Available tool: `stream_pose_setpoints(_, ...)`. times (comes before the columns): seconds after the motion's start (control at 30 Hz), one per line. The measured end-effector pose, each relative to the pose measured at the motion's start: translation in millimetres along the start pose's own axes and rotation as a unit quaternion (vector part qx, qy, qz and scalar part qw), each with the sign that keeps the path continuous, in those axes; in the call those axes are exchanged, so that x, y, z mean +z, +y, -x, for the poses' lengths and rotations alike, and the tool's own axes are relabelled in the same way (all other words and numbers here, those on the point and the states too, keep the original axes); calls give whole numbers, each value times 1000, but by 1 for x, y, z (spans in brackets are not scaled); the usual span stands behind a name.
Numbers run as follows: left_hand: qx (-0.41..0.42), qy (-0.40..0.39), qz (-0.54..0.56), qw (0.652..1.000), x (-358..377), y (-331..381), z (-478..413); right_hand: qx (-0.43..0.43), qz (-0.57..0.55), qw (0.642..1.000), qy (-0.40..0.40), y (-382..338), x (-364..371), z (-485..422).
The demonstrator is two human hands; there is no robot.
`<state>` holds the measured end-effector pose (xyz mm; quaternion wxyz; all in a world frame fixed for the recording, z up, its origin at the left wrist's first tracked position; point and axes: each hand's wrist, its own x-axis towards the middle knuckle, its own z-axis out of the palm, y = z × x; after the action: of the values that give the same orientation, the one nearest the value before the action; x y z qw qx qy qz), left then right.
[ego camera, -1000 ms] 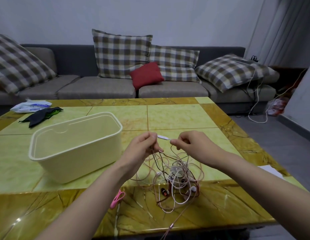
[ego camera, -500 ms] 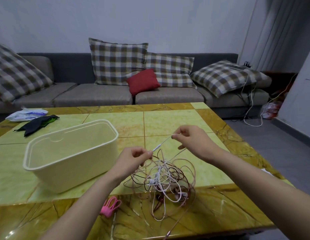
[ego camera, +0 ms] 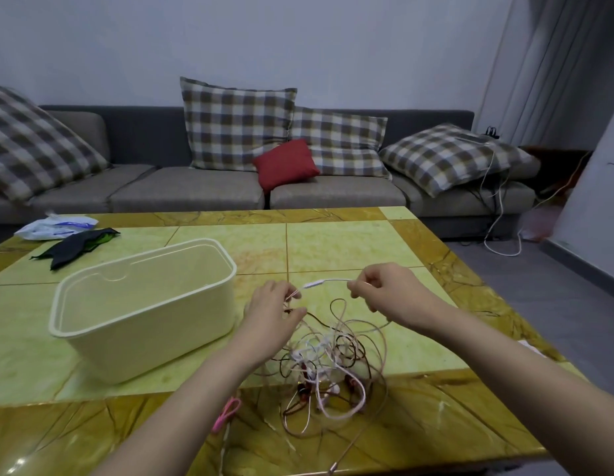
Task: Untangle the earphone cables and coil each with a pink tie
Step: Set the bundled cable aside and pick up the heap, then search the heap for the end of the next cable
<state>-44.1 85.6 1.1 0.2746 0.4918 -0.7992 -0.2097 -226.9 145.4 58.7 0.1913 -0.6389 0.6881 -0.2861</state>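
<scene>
Both hands are raised above the table [ego camera: 350,242], just apart from each other. Left hand [ego camera: 271,310]: thumb and forefinger pinch a thin cable, other fingers curled, with dark strands running under the palm. Right hand [ego camera: 391,293]: fingers curled, tips pinching the far end of the same short white stretch [ego camera: 324,281]. That stretch is held taut between my hands, and an inline control piece sits on it nearer the left hand.

Below and between my wrists, the tangle of earphone cables [ego camera: 329,365] lies on the table near its front edge. White, pale pink and dark brown strands are looped through one another, and several earbuds sit within the heap. Loops rise from the heap toward both hands. One pink strand trails to the table's front edge.

One pink tie [ego camera: 226,412] lies on the table, just left of the tangle and partly under my left forearm.

A cream tub [ego camera: 144,304] stands left of my left hand, open side up. A black cloth [ego camera: 75,245] and a white packet [ego camera: 54,226] lie at the far left corner.
</scene>
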Motion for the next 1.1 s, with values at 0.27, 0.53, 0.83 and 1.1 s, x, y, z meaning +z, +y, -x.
stream_pose_setpoints(0.27,140,-92,71,983,27,38,37,-26,-142,989,-18,-36,5,-1)
stream_pose_setpoints(0.53,71,-83,99,989,29,32,36,93,-290,952,40,-14,-11,-10)
stream_pose_setpoints(0.83,4,37,233,972,5,38,16,-8,-53,996,-72,3,35,23)
stream_pose_setpoints(1.1,-56,85,335,937,-5,42,13,-45,36,998,-38,7,46,27)
